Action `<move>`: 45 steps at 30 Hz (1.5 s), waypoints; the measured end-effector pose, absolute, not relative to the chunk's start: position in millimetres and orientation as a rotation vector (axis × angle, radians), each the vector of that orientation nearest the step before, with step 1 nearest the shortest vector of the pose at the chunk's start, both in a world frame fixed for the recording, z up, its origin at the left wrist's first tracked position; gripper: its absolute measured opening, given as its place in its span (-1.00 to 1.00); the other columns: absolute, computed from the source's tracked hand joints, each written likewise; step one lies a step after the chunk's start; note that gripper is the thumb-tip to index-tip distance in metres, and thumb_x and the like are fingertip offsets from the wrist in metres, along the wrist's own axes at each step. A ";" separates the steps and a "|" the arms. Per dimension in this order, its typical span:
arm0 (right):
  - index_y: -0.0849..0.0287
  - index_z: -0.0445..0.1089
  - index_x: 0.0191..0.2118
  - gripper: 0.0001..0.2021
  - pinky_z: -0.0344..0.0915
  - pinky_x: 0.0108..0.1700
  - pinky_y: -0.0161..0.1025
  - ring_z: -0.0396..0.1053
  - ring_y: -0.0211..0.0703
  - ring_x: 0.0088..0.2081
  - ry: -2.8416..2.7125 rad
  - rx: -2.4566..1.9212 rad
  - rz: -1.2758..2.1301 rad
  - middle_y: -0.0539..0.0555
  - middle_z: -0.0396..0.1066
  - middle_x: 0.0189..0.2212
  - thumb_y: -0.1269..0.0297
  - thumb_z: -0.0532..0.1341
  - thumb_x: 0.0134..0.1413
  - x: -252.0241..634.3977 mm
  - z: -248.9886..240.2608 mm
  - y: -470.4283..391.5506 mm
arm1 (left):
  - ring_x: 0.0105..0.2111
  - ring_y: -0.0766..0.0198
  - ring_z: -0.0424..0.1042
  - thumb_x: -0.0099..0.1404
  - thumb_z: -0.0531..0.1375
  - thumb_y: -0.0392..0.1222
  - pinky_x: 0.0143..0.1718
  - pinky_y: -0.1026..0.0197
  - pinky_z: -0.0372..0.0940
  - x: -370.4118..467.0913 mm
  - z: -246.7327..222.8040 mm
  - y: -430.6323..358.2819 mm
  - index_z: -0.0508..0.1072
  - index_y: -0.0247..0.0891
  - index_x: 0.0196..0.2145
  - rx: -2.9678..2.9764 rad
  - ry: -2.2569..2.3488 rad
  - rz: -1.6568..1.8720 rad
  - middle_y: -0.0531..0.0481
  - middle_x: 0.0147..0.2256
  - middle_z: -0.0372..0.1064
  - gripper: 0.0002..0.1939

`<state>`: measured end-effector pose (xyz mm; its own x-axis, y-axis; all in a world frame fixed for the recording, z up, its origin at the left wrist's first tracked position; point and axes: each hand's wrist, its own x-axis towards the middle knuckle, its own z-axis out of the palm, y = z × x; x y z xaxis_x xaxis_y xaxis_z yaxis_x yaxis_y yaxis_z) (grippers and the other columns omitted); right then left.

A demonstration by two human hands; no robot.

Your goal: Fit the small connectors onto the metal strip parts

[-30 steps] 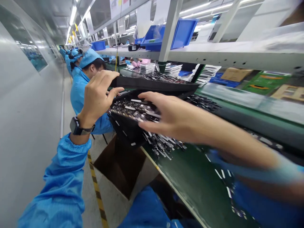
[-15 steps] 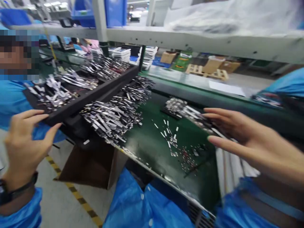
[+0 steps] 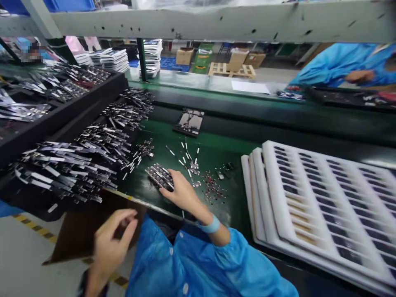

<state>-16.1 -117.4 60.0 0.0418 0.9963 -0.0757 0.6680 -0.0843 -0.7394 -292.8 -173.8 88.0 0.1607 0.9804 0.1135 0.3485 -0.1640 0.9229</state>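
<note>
While the right hand (image 3: pixel 185 194) grasps the panel of small parts (image 3: pixel 156 175) on the counter (image 3: pixel 233 216), near the middle of the frame, the left hand (image 3: pixel 110 244) looks released, loosely curled at lower left. Any shift of this panel seems to need steady fingers.

The near bench top (image 3: pixel 230 225) is deep green, and the sleeves (image 3: pixel 244 264) beside it are bright blue (a crinkled, shiny blue) with white buttons (image 3: pixel 185 288). At left, silver-white and black strips (image 3: pixel 66 165) lie by a black tray (image 3: pixel 93 97). At right, a white foam tray (image 3: pixel 324 206) shows rows of dark slots, some tan. The floor tape (image 3: pixel 37 229) is striped yellow and black; a far crate (image 3: pixel 202 60) is green.
</note>
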 end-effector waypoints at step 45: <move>0.11 0.46 -0.24 -0.82 0.29 -0.14 -0.09 0.46 -0.07 -0.34 -1.697 -1.404 0.159 0.07 0.56 -0.39 0.27 0.17 0.46 -1.9 100.2 -103.9 | -0.28 0.18 0.65 0.40 0.38 0.10 -0.21 0.18 0.58 -205.5 11.1 -86.5 0.62 -0.31 -0.05 1.168 1.288 1.452 -0.12 -0.19 0.67 -0.60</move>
